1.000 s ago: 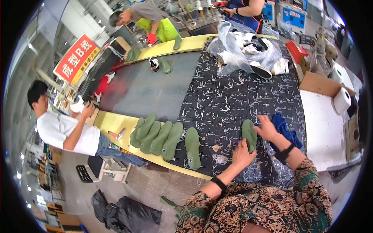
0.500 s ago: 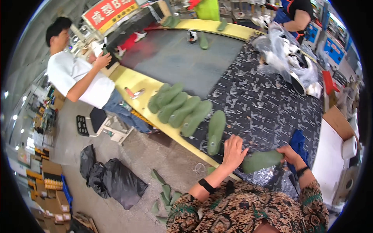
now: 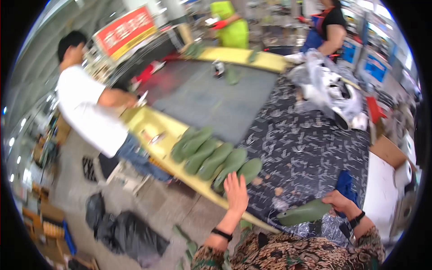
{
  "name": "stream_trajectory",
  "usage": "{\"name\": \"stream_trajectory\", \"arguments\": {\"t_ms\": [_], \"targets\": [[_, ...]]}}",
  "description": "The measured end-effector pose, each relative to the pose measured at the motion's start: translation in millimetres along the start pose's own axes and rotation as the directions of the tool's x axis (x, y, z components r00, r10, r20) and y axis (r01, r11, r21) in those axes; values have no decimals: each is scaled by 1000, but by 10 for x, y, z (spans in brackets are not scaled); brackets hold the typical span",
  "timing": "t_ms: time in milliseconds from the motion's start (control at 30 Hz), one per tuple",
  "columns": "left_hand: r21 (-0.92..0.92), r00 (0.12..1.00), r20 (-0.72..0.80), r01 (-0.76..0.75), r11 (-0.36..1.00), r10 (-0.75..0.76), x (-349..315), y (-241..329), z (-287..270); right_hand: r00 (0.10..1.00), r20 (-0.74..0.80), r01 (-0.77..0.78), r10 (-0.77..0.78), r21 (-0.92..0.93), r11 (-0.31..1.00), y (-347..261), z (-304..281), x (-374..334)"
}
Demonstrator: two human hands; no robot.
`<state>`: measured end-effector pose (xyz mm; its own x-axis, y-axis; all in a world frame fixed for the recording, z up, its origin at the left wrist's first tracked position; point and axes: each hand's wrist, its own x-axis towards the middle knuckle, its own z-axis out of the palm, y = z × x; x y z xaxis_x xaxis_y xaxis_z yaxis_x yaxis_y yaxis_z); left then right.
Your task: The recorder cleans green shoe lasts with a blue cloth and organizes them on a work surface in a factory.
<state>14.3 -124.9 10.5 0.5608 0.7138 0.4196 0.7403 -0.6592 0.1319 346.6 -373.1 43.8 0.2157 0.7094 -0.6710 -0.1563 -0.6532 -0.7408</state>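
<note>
Green shoe insoles lie side by side in an overlapping row along the yellow table edge. My left hand reaches to the near end of that row, its fingers stretched out and touching the nearest insole. It does not appear to grip anything. At the right, my right hand pinches one end of another green insole, held low over crumpled clear plastic at the near edge of the table.
A dark patterned cloth covers the near right of the table. Bagged white shoes are heaped at the far right. A worker in a white shirt stands at the left. Black bags lie on the floor.
My left hand has moved left and forward onto the nearest insole, which has shifted left against the row. My right hand still holds its insole. The worker at the left has leaned toward the table.
</note>
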Motion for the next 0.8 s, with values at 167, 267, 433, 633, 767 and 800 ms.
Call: {"name": "stream_trajectory", "arguments": {"t_ms": [167, 267, 433, 633, 767, 800], "targets": [[-477, 972, -4, -210, 854, 236, -153, 553, 380, 999, -43, 31, -23, 190, 981, -683, 123, 380], [-528, 971, 84, -146, 837, 222, -302, 670, 624, 997, -1, 74, -83, 455, 888, -1031, 331, 757], [-504, 950, 238, -57, 862, 202, -348, 652, 640, 979, 16, 148, -203, 626, 766, -1424, 733, 2007], [-538, 957, 265, 42, 842, 122, -371, 624, 697, 933, -179, 341, -312, 718, 607, -2303, 1123, 3737], [-578, 954, 277, 71, 813, 114, -317, 646, 658, 880, -312, 458, -359, 760, 462, -2626, 1003, 4749], [-580, 948, 297, 86, 810, 112, -324, 628, 634, 826, -232, 525, -514, 651, 549, -2478, 1120, 4808]]}}
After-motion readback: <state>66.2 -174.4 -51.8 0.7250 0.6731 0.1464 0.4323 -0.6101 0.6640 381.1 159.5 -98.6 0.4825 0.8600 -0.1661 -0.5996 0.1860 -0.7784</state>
